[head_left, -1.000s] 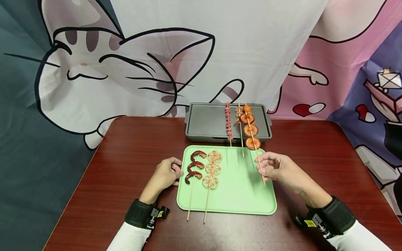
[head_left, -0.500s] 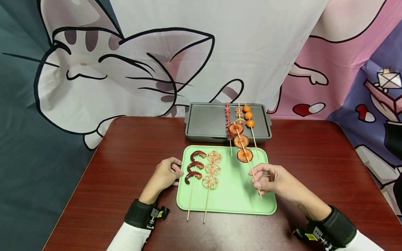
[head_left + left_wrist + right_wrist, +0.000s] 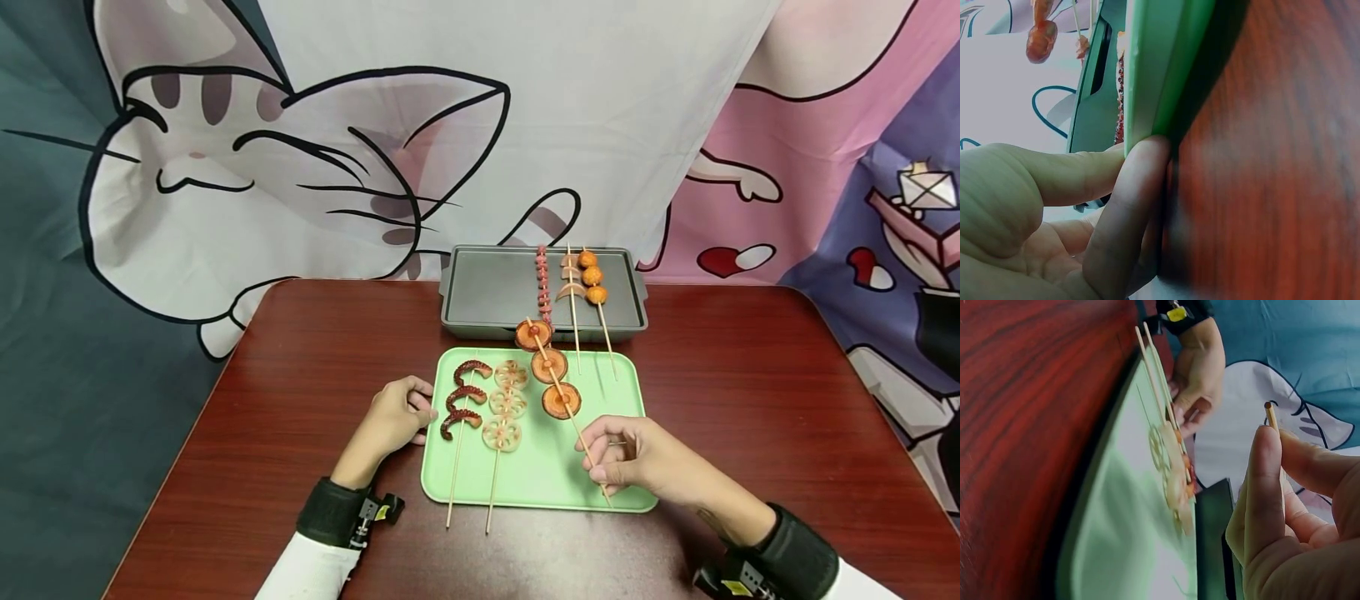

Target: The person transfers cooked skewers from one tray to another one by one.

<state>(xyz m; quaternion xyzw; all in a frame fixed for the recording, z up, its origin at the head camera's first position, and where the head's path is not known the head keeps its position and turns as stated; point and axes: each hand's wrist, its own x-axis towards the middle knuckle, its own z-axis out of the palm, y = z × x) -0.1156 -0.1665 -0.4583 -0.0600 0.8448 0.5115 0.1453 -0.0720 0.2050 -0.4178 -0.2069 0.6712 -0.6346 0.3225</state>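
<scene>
Behind everything I see a cartoon cat cloth (image 3: 315, 167) hanging past the far edge of the red-brown table (image 3: 300, 333). Nothing stands between my hands and the trays; the nearest clutter is the two skewers already lying on the left half of the green tray (image 3: 540, 475). My right hand (image 3: 637, 457) has fingers curled, thumb and forefinger pinching the near end of the mushroom skewer (image 3: 551, 371), whose stick tip pokes out above the fingertip in the right wrist view (image 3: 1270, 415). That skewer slants from my hand over the tray's middle up to its far edge, its three brown slices just right of the lotus skewer (image 3: 506, 404). My left hand (image 3: 393, 421) rests on the table with fingers curled, fingertips (image 3: 1132, 206) pressed against the tray's left rim. On the green tray lie the octopus skewer (image 3: 463, 398) and the lotus skewer side by side. Farther off, the grey griddle pan (image 3: 487, 296) holds three more skewers (image 3: 573, 283) at its right side.
</scene>
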